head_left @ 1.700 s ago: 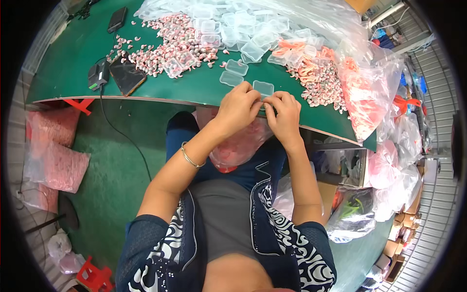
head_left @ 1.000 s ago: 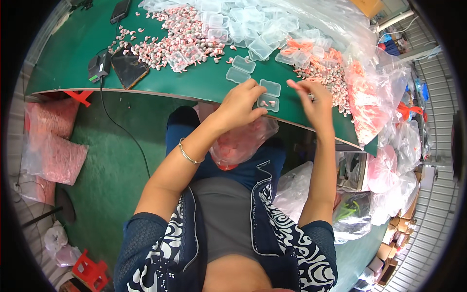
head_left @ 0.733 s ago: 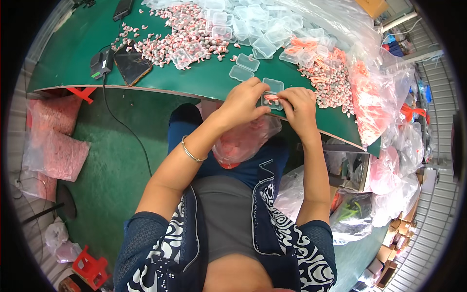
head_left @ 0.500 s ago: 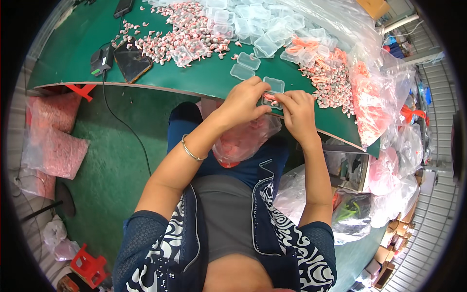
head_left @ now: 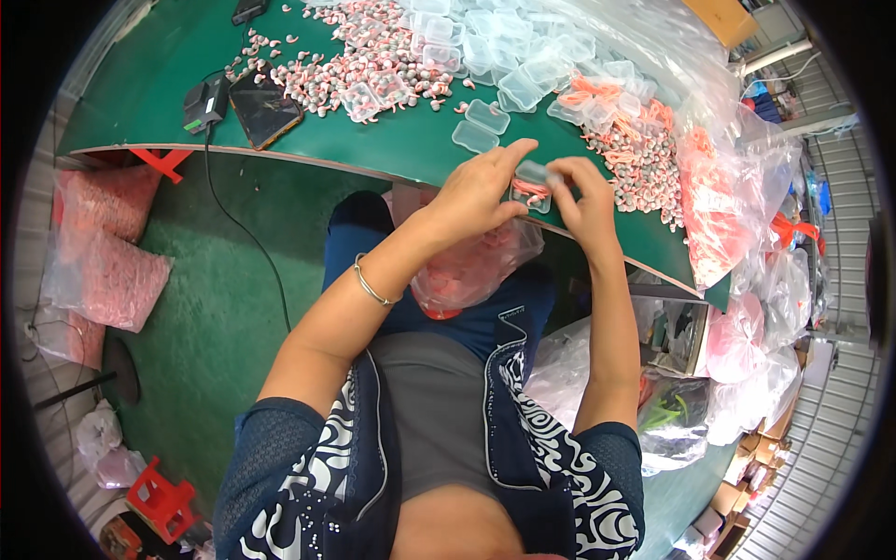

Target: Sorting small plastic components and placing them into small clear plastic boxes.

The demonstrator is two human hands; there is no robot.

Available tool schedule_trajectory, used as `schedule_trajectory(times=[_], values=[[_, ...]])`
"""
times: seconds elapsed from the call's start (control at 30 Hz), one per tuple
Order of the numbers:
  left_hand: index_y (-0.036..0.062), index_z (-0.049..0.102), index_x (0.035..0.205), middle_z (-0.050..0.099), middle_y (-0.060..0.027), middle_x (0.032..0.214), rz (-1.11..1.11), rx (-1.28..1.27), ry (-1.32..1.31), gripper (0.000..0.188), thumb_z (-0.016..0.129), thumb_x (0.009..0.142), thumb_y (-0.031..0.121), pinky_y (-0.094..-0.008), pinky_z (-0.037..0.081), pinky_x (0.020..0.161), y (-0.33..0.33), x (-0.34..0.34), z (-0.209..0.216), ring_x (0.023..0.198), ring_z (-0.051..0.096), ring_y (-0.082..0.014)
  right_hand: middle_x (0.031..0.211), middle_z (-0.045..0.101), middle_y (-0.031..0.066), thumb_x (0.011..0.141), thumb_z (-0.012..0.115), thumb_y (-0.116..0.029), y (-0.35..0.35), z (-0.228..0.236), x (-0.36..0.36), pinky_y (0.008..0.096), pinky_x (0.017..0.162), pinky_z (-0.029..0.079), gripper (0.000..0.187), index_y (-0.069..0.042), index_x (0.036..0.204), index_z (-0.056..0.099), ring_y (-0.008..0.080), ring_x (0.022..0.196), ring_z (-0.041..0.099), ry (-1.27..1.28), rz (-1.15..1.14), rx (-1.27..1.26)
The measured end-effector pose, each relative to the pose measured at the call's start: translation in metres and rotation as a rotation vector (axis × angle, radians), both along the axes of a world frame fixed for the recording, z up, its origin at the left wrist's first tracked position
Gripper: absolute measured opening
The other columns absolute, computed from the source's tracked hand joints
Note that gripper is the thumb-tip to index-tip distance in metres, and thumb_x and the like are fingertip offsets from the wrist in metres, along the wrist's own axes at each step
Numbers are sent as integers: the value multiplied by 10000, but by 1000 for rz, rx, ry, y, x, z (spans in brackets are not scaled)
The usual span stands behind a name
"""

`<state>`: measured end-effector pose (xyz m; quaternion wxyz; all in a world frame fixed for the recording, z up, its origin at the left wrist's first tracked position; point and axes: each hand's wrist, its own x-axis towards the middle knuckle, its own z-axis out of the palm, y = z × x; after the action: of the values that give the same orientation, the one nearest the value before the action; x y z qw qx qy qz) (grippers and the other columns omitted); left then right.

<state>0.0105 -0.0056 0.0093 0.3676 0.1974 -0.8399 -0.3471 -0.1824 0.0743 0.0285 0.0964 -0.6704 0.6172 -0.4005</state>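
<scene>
A: What am I seeing at the hands?

B: I'm watching both hands meeting over the near edge of the desk point(head_left: 187, 84). The left hand point(head_left: 476, 191) is curling its fingers around a small clear box point(head_left: 532, 173), thumb and fingertips pinching it from the left. The right hand point(head_left: 588, 201) is pinching the same box from the right side, fingers bent tight. So both are closing on it, neither one is spread.

A: Anything in the box?

B: I'm seeing pink bits point(head_left: 530, 189) right under it, between the fingers. Can't tell if they're inside or below it.

A: Where's the box sitting?

B: It's being held up just above the desk edge, in front of the person's lap. A bag point(head_left: 476, 266) of pink pieces is lying in the lap right below the hands.

A: Rest of the desk?

B: Two empty clear boxes point(head_left: 476, 126) are lying just beyond the left hand. A pile of pink pieces point(head_left: 364, 56) is spreading farther back, more clear boxes point(head_left: 509, 47) are heaping behind that. Orange-pink pieces point(head_left: 635, 149) are lying right of the hands. A phone point(head_left: 264, 107) is lying at far left.

A: Wrist?

B: A bracelet point(head_left: 371, 285) is on the left one.
</scene>
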Motion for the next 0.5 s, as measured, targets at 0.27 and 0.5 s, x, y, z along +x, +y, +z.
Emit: schedule_trajectory(times=[0.27,0.5], values=[[53,647,1031,577,-127,878,66,-199,-12,229,701,873,210,-420,492,705,7,-4,-8,813,607,-334,950,609,123,793,747,-73,19,-11,10,343,712,489,291,-15,1066,663,266,823,600,44,57,-86],[30,657,917,573,-134,809,-6,-70,91,202,668,905,232,-420,473,617,2,15,-7,705,597,-342,826,582,98,836,718,-88,18,-4,30,318,632,455,202,-8,1017,677,214,701,553,-120,100,-5]])
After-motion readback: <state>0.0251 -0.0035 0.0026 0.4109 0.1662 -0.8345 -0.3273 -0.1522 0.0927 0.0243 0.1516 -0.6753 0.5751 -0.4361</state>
